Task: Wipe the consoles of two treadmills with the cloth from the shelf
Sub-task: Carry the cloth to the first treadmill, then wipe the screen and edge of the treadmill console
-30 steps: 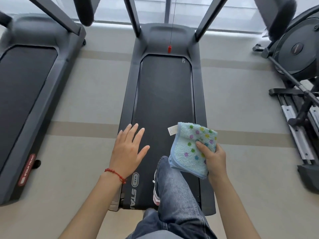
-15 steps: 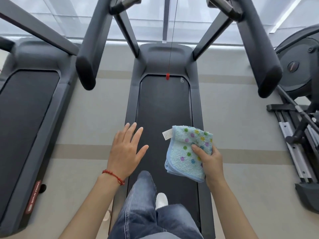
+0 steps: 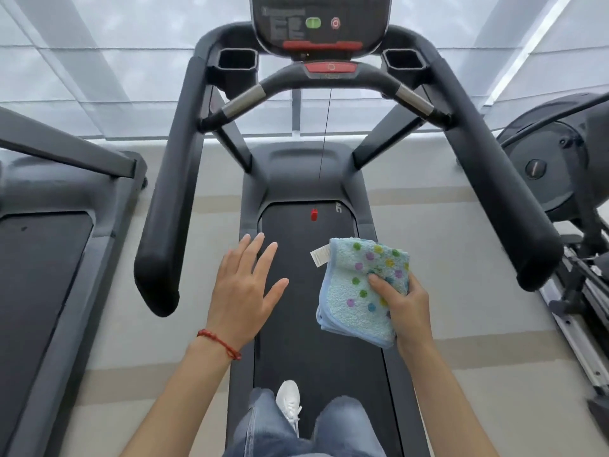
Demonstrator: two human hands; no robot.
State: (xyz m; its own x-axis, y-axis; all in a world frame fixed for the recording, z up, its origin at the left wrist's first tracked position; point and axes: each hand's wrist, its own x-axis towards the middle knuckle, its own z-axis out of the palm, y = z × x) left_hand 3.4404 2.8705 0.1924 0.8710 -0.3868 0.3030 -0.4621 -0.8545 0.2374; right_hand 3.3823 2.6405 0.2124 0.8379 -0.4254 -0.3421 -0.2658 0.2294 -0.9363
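Folded dotted blue cloth [image 3: 359,291]; console [image 3: 318,23] above

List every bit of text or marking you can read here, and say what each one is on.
"AC": on the treadmill deck, at the head of the belt, partly cut off.
Console: printed lines beside the green button, too blurred to read.
Cloth: white tag, print too small to read.
Nothing else is legible.

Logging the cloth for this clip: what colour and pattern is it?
Light blue cloth with green, purple, yellow and blue dots; head view.
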